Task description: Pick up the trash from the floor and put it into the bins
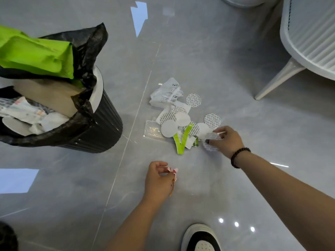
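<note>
I saw bare floor (pixel 181 51) open between the bin (pixel 101 127) and the chair leg (pixel 277 80), so a hand could pass there freely. The scattered trash pile (pixel 178 116) lay in the middle of that gap. The bin's mouth was crowded: a green package (pixel 36 55) and cardboard (pixel 49 95) stood out of it, leaving little room to drop anything in.

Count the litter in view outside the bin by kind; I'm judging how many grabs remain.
Round white paper seal discs: about 9, overlapping; right hand pinches one
Crumpled white printed wrappers: about 3
Clear plastic bag: 1
Lime-green folded strip: 1
Pink paper scrap, pinched by left hand: 1
Total: about 15
</note>
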